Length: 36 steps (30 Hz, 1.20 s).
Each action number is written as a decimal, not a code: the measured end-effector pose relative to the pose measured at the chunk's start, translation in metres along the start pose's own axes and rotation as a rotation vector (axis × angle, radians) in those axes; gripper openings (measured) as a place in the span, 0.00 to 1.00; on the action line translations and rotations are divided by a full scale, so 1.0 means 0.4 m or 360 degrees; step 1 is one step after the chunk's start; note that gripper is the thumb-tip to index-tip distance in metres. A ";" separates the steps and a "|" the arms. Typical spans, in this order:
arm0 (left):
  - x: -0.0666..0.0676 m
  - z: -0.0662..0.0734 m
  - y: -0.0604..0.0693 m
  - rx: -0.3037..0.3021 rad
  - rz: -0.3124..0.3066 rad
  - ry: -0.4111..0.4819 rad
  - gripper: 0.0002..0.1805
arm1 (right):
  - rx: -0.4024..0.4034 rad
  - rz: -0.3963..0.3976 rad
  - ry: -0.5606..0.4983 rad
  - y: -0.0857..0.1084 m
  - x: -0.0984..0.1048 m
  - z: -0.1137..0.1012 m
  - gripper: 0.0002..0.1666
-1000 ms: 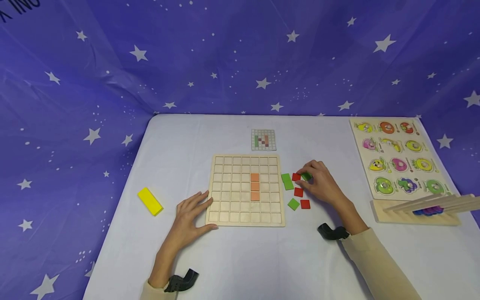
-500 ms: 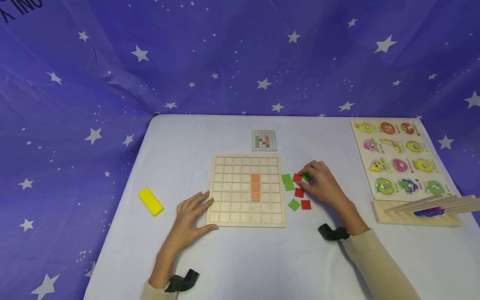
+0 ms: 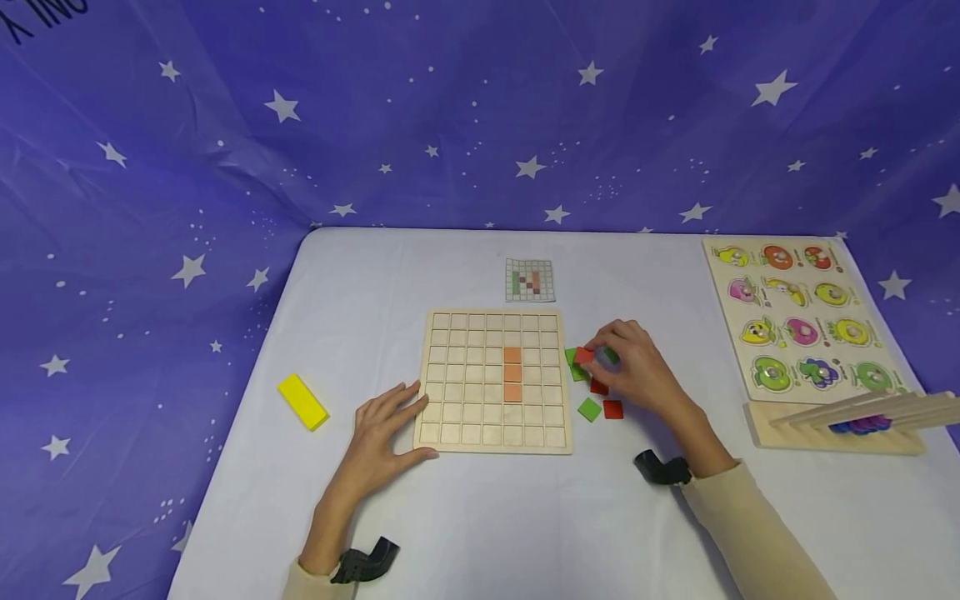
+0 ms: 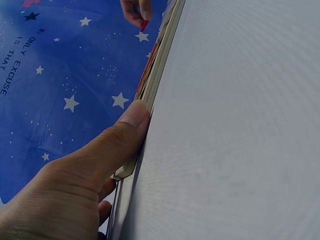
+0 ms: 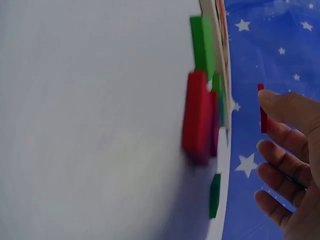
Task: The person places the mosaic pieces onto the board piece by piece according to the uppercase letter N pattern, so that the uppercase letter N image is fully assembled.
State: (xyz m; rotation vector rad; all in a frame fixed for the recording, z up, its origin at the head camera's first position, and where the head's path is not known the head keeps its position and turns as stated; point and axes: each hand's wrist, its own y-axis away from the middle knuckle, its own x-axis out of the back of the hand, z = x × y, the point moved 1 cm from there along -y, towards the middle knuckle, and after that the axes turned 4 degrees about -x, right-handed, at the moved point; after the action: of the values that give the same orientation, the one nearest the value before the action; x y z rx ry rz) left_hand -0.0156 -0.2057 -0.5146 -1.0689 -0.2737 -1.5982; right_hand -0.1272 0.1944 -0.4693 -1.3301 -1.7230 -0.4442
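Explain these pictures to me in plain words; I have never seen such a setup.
There is no robot: you see a person's bare left hand and bare right hand. One picture comes from a camera worn on the head, looking down; the other two come from the wrists. On the white-covered table lie a square wooden grid board with three orange square tiles in it, a small card printed with a coloured grid, green square tiles, red square tiles, a yellow rectangular block and a wooden fruit puzzle board. The left hand touches the grid board; the right pinches another red square tile.
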 end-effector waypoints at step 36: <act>-0.001 0.000 0.000 0.0008 -0.0006 0.0015 0.46 | 0.0380 -0.0173 -0.0079 -0.008 -0.114 -0.190 0.12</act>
State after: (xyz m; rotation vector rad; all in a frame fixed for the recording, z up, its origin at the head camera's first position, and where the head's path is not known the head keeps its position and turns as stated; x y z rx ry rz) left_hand -0.0155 -0.2056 -0.5149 -1.0570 -0.2737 -1.6050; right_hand -0.0965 0.1112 -0.4642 -1.0889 -1.8327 -0.2580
